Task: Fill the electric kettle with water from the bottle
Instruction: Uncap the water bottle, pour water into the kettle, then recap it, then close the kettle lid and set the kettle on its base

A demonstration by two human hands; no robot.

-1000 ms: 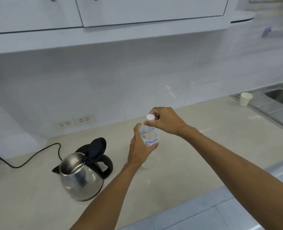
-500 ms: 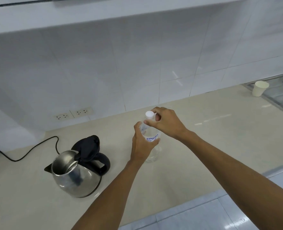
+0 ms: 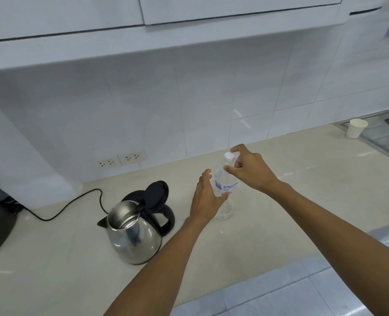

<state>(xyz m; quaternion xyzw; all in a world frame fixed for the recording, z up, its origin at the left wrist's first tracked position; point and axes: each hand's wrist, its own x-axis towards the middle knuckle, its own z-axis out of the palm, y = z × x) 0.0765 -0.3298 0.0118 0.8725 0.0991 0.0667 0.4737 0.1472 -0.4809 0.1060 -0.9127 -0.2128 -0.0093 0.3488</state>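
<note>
Standing upright on the counter (image 3: 280, 201), the clear water bottle (image 3: 225, 189) was the centre of the action, just to the right of the kettle (image 3: 135, 236). The left hand (image 3: 206, 199) was curled round the bottle's body at the label, fingers closed on it and steadying it. The right hand (image 3: 249, 171) sat at the neck, fingertips pinched beside the white cap (image 3: 229, 156), which was on the bottle; whether that pinch had a firm hold of the cap could not be told from this angle. The kettle waited with its black lid (image 3: 155, 195) tipped up and its steel mouth open, cord (image 3: 70, 206) trailing away to the left. No water had gone in, so by my reckoning the job was only at the uncapping stage.

Where could it slip? A thin bottle squeezed hard as the cap comes free could spurt water over the counter, near the wall sockets (image 3: 120, 159). A hurried pour could also miss the opening, or catch the raised lid.
</note>
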